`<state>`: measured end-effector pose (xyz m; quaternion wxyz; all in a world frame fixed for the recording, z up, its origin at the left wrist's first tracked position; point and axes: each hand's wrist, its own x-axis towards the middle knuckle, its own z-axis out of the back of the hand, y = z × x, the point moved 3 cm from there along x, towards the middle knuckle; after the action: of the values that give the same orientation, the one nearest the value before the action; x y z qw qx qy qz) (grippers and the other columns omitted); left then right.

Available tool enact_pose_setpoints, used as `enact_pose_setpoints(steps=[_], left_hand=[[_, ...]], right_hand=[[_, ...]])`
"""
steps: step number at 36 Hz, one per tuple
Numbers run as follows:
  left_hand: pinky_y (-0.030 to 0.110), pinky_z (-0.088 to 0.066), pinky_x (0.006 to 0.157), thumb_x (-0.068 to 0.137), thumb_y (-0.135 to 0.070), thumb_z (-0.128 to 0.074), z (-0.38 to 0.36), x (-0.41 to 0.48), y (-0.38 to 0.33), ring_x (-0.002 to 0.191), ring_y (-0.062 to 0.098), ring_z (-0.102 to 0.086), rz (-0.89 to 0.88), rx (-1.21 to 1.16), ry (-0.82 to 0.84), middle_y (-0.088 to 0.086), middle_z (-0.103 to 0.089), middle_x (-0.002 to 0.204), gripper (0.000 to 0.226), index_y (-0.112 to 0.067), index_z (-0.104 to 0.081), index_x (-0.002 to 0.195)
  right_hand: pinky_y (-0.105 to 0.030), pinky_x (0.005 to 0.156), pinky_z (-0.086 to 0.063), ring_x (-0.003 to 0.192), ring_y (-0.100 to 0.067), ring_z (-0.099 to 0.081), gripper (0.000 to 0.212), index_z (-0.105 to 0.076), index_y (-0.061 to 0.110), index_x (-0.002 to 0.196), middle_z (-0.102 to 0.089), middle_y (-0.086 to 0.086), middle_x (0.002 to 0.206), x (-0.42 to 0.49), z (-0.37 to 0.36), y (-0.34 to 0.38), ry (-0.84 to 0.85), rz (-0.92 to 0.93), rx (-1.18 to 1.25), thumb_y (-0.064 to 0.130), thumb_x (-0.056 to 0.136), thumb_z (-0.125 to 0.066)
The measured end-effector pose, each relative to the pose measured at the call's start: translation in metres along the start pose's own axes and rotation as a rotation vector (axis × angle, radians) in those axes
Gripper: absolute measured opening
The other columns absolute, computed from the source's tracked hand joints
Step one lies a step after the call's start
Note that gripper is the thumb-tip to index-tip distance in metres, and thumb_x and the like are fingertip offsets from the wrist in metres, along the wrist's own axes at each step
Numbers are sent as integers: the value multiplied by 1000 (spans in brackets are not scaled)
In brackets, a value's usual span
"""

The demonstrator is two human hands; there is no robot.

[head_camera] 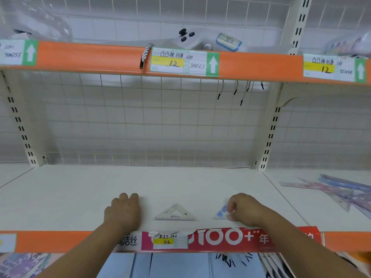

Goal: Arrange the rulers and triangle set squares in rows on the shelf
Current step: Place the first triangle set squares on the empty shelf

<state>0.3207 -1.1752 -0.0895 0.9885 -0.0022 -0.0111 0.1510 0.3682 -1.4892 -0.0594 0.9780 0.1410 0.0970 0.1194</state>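
Observation:
A clear triangle set square (175, 214) lies flat near the front edge of the white shelf (152, 183). To its right lies a second set square with a blue print (220, 213); my right hand (244, 210) pinches its right corner with curled fingers. My left hand (123, 212) rests knuckles-up on the shelf to the left of the clear triangle, fingers curled under; whether it holds anything is hidden. A loose pile of rulers and set squares (333, 189) lies on the neighbouring shelf section to the right.
An orange price rail (60, 240) with a red-and-white banner (220, 238) runs along the shelf front. A wire grid back panel (152, 121) closes the rear. The upper shelf (90, 57) carries price labels and packaged goods. Slotted uprights (270, 137) flank the bay.

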Motion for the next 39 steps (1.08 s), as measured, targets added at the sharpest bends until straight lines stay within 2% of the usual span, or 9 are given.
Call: enact_pose_setpoints(steps=[4, 8, 17, 25, 29, 34, 39], left_hand=[[31, -41, 86, 95, -21, -36, 1, -1, -2, 110, 23, -46, -27, 41, -18, 6, -45, 120, 34, -15, -39, 129], [31, -43, 87, 93, -13, -35, 3, -2, -8, 113, 23, -44, -63, 72, -20, 7, -44, 123, 38, -14, -38, 131], [33, -44, 91, 92, -9, -33, 7, -3, -15, 118, 24, -41, -98, 106, 4, 8, -41, 128, 44, -14, -34, 136], [33, -44, 90, 91, -9, -35, 8, -4, -16, 118, 24, -41, -96, 99, 20, 8, -40, 128, 44, -14, -34, 136], [33, -43, 92, 92, -9, -34, 11, -3, -16, 118, 25, -41, -98, 90, 26, 8, -41, 128, 44, -14, -35, 135], [33, -44, 93, 93, -11, -35, 12, -3, -19, 119, 24, -42, -107, 80, 25, 8, -42, 128, 43, -14, -35, 136], [34, -44, 93, 93, -10, -34, 13, -2, -20, 118, 25, -42, -107, 85, 35, 9, -42, 128, 42, -13, -36, 135]], right_hand=[[-18, 76, -39, 97, -13, -50, 9, -54, 22, 94, -52, -2, 119, 0, -2, -1, 17, 15, 2, 24, 90, -62], [-23, 90, -40, 107, -18, -49, 10, -52, 26, 94, -45, -3, 120, 3, -2, -2, 34, 35, -25, 26, 90, -61], [-28, 103, -36, 119, -21, -36, 11, -50, 26, 96, -37, -5, 125, 5, -1, -2, 35, 82, -66, 28, 91, -60], [-28, 101, -40, 113, -21, -44, 6, -49, 22, 101, -34, -5, 128, 11, -4, -1, 22, 110, -99, 24, 96, -51], [-28, 100, -40, 112, -20, -46, 20, -51, 16, 115, -38, -6, 126, 16, -5, -1, 32, 128, -89, 22, 97, -45], [-25, 93, -41, 106, -16, -45, 28, -44, 25, 104, -37, -1, 121, 19, -4, 0, 73, 117, -23, 41, 88, -60], [-23, 92, -40, 104, -16, -45, 17, -44, 25, 99, -39, 0, 119, 28, -3, 2, 14, 124, 4, 32, 92, -57]])
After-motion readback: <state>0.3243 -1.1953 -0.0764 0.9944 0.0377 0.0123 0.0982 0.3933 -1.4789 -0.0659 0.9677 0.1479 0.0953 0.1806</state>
